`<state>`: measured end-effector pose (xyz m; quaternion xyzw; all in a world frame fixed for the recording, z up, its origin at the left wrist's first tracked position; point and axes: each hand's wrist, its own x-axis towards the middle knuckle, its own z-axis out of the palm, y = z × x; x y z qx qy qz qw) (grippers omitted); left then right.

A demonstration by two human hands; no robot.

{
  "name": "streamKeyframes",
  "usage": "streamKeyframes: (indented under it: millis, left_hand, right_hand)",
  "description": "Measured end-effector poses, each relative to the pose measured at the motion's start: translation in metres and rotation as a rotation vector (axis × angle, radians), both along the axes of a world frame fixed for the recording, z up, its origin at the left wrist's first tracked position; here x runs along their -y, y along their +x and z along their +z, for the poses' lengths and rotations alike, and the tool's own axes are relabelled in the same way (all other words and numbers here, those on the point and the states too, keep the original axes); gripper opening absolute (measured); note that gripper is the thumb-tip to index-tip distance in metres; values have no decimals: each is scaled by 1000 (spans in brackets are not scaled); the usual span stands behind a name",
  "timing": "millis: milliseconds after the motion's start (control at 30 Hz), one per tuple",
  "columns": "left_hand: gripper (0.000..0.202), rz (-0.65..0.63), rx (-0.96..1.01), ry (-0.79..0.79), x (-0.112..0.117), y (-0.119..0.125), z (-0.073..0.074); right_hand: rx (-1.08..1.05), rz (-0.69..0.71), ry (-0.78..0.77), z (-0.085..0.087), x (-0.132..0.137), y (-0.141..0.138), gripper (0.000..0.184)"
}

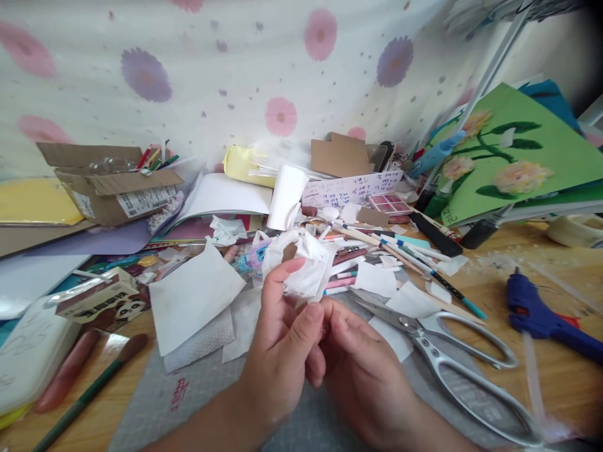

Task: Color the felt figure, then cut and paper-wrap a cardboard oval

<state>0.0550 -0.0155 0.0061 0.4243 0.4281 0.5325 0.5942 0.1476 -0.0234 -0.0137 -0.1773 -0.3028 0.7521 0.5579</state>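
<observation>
A crumpled piece of thin white paper (316, 267), gathered towards its lower end, stands up from between my two hands, with a small brown patch showing at its upper left. My left hand (285, 342) has its thumb closed against the gathered end, while its index finger reaches up along the paper's left side. My right hand (360, 367) is closed beside it, its thumb and fingertips pinched at the same lower end. Exactly what lies between the fingertips is hidden. Below both hands is a grey cutting mat (188, 408).
Silver scissors (424, 339) lie right of my hands, with a blue glue gun (537, 314) beyond. White paper sheets (193, 301) lie left. Pens and brushes (400, 248) clutter the middle. A cardboard box (103, 194) and a green floral picture (509, 150) stand behind.
</observation>
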Motion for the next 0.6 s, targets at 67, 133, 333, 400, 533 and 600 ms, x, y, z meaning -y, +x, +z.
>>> streamKeyframes:
  millis: [67, 133, 333, 400, 533, 600]
  left_hand:
    - [59, -24, 19, 22, -1, -2, -1]
    - [58, -76, 34, 34, -1, -3, -2]
    - [49, -107, 58, 33, -4, -6, -8]
    - [45, -125, 47, 58, -6, -6, -11]
    - [45, -165, 38, 61, -6, -6, -14]
    - [45, -187, 36, 69, -6, -5, -15]
  right_hand:
    - [4, 9, 12, 0, -1, 0, 36]
    - [-3, 3, 22, -1, -1, 0, 37]
    - [31, -206, 57, -6, -1, 0, 17]
    - [47, -281, 64, -6, -1, 0, 10]
    - [23, -360, 45, -5, -3, 2, 7]
    - [20, -367, 53, -5, -4, 4, 5]
